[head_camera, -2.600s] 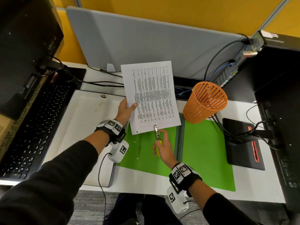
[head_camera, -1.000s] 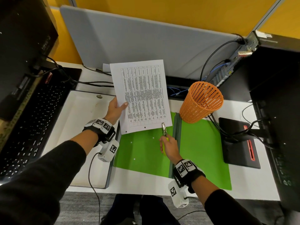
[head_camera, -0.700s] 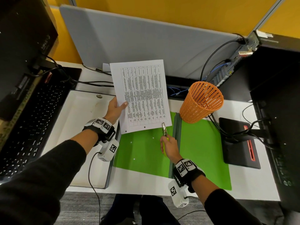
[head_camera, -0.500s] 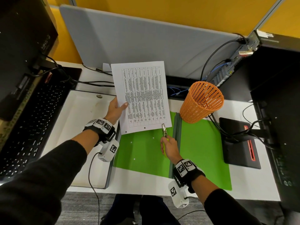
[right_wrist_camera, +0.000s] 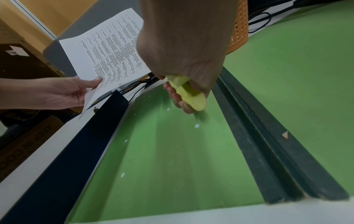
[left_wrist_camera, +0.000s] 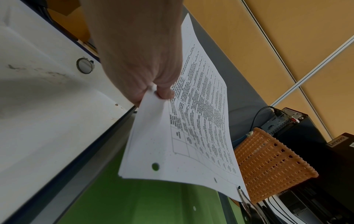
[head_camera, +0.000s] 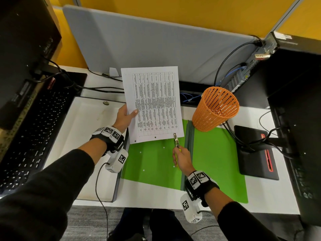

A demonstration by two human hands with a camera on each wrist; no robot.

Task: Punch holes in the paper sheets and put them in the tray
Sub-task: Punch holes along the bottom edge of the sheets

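Observation:
My left hand [head_camera: 125,117] pinches a thin stack of printed paper sheets [head_camera: 152,103] by the left edge, thumb on top, holding it up over the desk. Two punched holes show along its lower edge, seen close in the left wrist view [left_wrist_camera: 155,166]. My right hand [head_camera: 181,158] grips the yellow handles of a hand-held hole punch [head_camera: 176,140]; its metal head sits on the lower right corner of the paper sheets [left_wrist_camera: 191,136]. The yellow handles [right_wrist_camera: 186,92] show under my curled fingers. The white tray [head_camera: 83,136] lies left of the sheets, under my left wrist.
An open green folder [head_camera: 215,157] lies under both hands, dotted with white paper circles. An orange mesh basket [head_camera: 215,108] stands at its far right corner. A black keyboard [head_camera: 29,133] lies left; computer towers and cables crowd the right and back.
Since 2.6 s ago a second hole has appeared in the lower edge, and the punch has moved right to the corner. Over the last second both hands have barely moved.

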